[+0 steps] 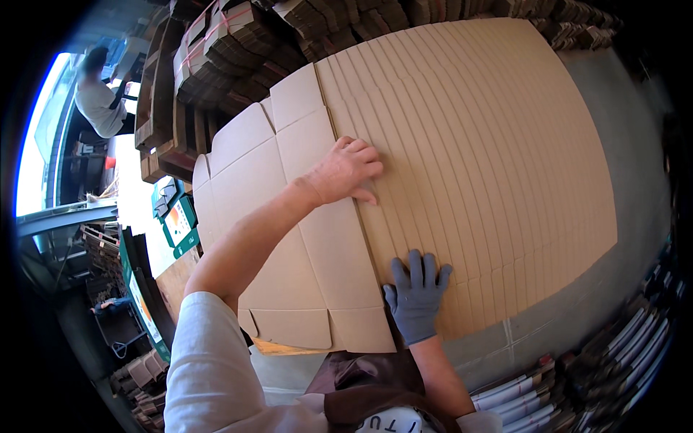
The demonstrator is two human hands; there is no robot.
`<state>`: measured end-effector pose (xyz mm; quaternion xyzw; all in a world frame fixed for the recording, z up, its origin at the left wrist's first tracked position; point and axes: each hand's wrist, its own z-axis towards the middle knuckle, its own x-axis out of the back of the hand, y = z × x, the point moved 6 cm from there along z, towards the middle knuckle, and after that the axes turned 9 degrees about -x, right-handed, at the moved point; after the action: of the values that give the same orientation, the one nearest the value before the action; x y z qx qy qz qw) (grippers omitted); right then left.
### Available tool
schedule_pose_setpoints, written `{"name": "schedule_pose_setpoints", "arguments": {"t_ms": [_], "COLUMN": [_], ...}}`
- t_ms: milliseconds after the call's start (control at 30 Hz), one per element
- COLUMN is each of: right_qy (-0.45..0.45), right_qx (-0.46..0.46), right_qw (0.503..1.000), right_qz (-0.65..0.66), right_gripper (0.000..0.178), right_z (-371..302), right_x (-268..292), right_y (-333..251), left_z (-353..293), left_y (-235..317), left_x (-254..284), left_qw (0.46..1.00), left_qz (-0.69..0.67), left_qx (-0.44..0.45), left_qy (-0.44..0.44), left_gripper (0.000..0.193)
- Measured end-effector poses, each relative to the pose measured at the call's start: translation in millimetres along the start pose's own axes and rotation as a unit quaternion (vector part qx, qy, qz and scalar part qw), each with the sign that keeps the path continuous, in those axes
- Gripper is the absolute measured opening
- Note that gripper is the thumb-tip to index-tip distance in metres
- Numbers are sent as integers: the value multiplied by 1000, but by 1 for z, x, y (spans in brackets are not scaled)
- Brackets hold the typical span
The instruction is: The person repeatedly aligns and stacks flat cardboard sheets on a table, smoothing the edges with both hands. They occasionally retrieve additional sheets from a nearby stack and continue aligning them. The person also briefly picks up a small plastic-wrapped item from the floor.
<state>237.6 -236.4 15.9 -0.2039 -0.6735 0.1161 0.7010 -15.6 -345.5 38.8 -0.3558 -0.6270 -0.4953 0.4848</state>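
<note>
A broad stack of brown flat cardboard box blanks (476, 173) is fanned out before me, its overlapping edges forming many parallel ridges. The leftmost blank (274, 238) shows its creases and flaps. My left hand (350, 172) is bare and lies across this blank's right-hand edge. Its fingers are bent, their tips resting on the fanned sheets, and the thumb stands apart. Lower down and to the right, my right hand (417, 296) wears a grey glove. It lies flat on the near part of the fanned blanks with the fingers spread, close to that same edge.
Bundled folded cardboard (242, 54) is piled at the far left, beside wooden pallets (162, 101). A person (99, 101) is at the upper left. Green-and-white printed boxes (177, 220) lie left of the stack. White-edged bundles (520, 400) stand at the lower right, beyond grey floor (505, 335).
</note>
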Motion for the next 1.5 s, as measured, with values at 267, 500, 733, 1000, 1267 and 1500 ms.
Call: {"name": "schedule_pose_setpoints", "arguments": {"t_ms": [267, 500, 733, 1000, 1267, 1500], "right_qy": [0, 0, -1, -11, 3, 15], "right_qx": [-2, 1, -1, -7, -18, -20], "right_qw": [1000, 1000, 1000, 1000, 999, 998], "right_qz": [6, 0, 2, 17, 41, 52], "right_gripper": [61, 66, 66, 63, 60, 61], "right_z": [1, 1, 2, 1, 3, 2], "right_x": [0, 0, 1, 4, 5, 3], "right_y": [0, 0, 1, -4, 1, 1], "left_z": [-3, -5, -5, -10, -40, -43], "left_y": [-2, -3, -5, 2, 59, 66], "left_x": [1, -2, -3, 9, -5, -3], "left_qw": [1000, 1000, 999, 999, 989, 990], "left_qz": [-3, -8, -16, -34, -85, -56], "left_qx": [0, 6, 4, -14, -91, -96], "left_qy": [3, 11, 28, 29, -73, -86], "left_gripper": [53, 52, 52, 48, 44, 41]}}
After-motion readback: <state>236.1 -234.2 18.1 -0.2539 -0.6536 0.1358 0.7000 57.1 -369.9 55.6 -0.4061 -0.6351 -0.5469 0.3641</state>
